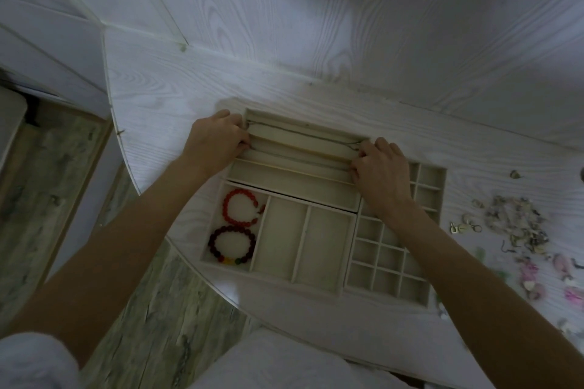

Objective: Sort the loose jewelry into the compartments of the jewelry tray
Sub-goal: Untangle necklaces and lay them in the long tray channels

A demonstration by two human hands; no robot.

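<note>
1. Hands are working at the far end of the jewelry tray (328, 289): the left hand (215, 142) and right hand (380, 175) are each pinching an end of a thin necklace (300, 133), stretching it straight, likely so it is lying untangled along a long slot.
2. Nearer in the tray, a red bracelet (240, 207) and a dark bracelet (232, 245) are sharing the left compartment.
3. Right of the tray, loose jewelry (513, 226) is waiting; the right forearm is crossing the small compartments.

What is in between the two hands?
In the head view, a thin necklace chain stretches between the left hand and right hand, lying along the long slots of the tray.
</note>
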